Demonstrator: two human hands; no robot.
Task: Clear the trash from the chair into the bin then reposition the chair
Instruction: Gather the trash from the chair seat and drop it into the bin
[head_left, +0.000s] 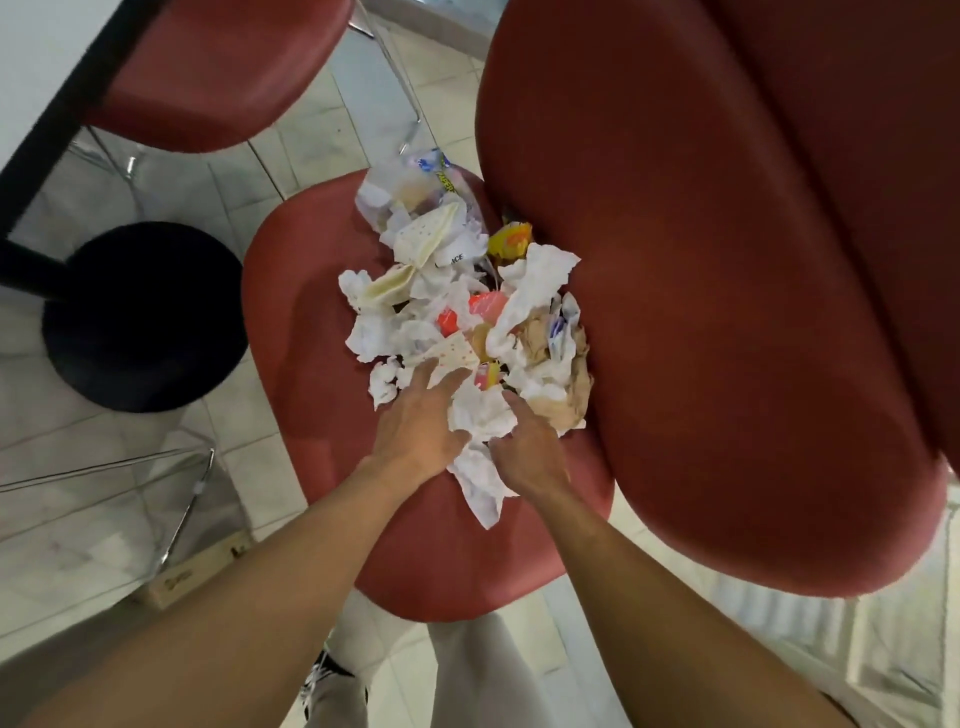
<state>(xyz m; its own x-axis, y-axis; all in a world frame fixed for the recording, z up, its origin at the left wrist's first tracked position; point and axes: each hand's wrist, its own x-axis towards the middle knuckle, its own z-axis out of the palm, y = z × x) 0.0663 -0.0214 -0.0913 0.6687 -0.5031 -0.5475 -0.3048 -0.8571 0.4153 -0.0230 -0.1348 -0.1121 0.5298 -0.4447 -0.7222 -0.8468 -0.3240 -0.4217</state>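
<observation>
pale floor tiles (311, 119) fill the background. at the far left edge, a dark table edge (52, 119) runs diagonally, with a black round base (145, 317) below it at centre left. a second red chair (218, 67) sits at upper left. a cardboard box (197, 571) lies at lower left.

at centre, the chair (306, 312) holds the trash (467, 312): crumpled white tissues, wrappers and brown paper heaped on its seat, against the backrest at right. the left hand (415, 426) rests on the near edge of the heap, fingers spread and released. the right hand (524, 452) is just beside it, fingers curling into a white tissue (480, 415); whether the grip is closed cannot be told.

step in hand: gathering the first load. no bin is identifiable. the next move calls for closing both hands around a bundle and lifting without shedding loose pieces.
</observation>
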